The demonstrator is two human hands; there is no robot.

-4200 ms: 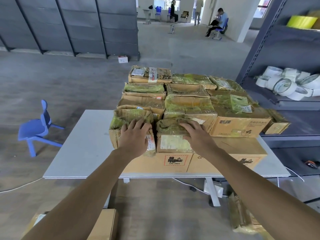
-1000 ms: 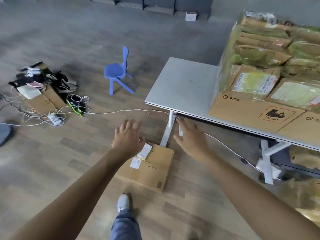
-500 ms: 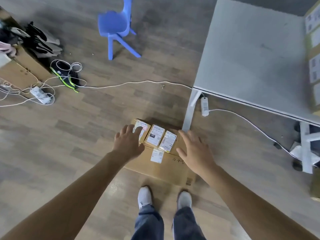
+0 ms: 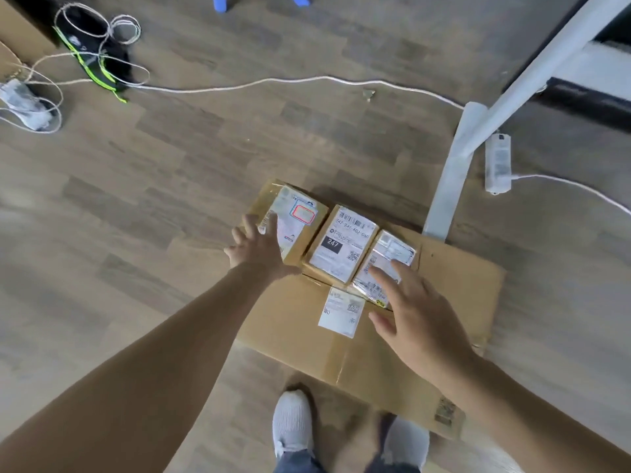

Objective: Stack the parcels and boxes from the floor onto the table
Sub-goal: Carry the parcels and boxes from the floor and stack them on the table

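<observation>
A large flat cardboard box (image 4: 440,302) lies on the wooden floor by my feet. Three small labelled parcels sit in a row on its far edge: a left parcel (image 4: 297,216), a middle parcel (image 4: 343,247) and a right parcel (image 4: 392,257). My left hand (image 4: 257,249) rests with spread fingers on the left parcel's outer side. Spread above the right parcel's near end is my right hand (image 4: 415,319), its fingertips touching the parcel. Neither hand has closed around anything. The tabletop is out of view.
A white table leg (image 4: 454,172) stands just beyond the box, with a power strip (image 4: 498,163) and white cable (image 4: 273,84) on the floor. A black and green item (image 4: 95,59) with coiled cords lies far left. My white shoes (image 4: 293,421) stand against the box's near edge.
I have turned from the stacked table and bent down over the floor box. Both hands have dropped onto the outer two of the three small parcels.
</observation>
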